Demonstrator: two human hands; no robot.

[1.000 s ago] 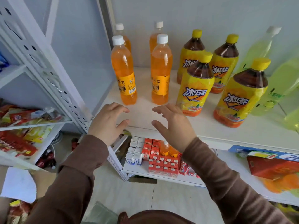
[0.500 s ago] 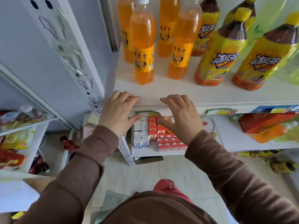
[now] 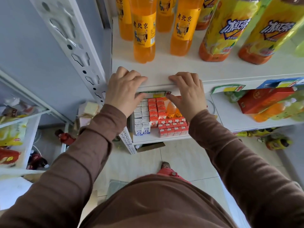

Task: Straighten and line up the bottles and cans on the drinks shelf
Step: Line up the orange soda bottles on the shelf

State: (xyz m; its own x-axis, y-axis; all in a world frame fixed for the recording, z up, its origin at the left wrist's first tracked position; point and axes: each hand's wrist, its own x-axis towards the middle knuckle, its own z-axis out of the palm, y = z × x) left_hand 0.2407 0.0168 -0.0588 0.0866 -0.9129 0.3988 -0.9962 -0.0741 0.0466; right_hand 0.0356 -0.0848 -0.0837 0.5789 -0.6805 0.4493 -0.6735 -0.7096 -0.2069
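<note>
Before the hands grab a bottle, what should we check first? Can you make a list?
1. Left hand empty: ok, it rests on the shelf edge.
2. Right hand empty: ok, also on the edge.
3. Front orange soda bottles upright: ok.
4. Front orange pair level with each other: not ok, the left one stands nearer the edge than the right one.
5. Iced tea bottles upright: ok.
6. Caps tight: cannot tell, tops are out of view.

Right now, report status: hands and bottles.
Left hand and right hand open, resting on white shelf edge. Orange soda bottles upright, untouched. Nothing in the way.
</note>
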